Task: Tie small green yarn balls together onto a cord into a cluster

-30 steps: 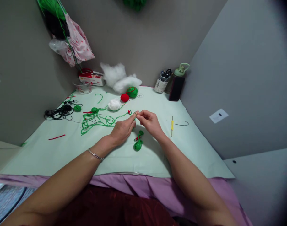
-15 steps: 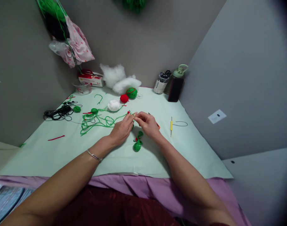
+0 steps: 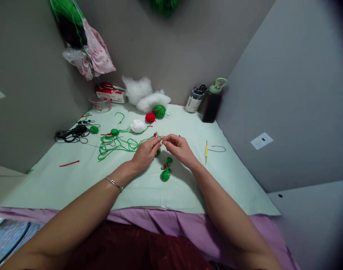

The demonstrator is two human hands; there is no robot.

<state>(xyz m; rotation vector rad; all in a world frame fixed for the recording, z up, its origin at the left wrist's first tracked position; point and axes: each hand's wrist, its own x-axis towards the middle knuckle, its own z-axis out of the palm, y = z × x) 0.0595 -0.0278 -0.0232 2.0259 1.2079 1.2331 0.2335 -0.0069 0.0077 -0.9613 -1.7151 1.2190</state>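
Note:
My left hand (image 3: 146,152) is closed around a small green crocheted piece (image 3: 158,153) at the middle of the table. A red-and-white bit (image 3: 156,134) shows just beyond its fingers, with green yarn beside it. My right hand (image 3: 177,147) meets the left fingertips in a pinch; what lies between its fingers is too small to make out. A thin dark tip sticks out behind the right hand. Just below both hands lies another green crocheted piece (image 3: 166,174) with a round end and red-and-white trim.
Tangled green yarn (image 3: 121,144) and black cord (image 3: 74,134) spread to the left. Farther back are white (image 3: 138,126), red (image 3: 150,117) and green balls (image 3: 159,111), and white stuffing (image 3: 153,102). A yellow-handled hook (image 3: 206,150) lies right; a bottle (image 3: 212,103) stands behind.
The view has shifted slightly. My right hand has turned a little, its fingertips still by the left ones; an orange bit seen beside it earlier is now hidden.

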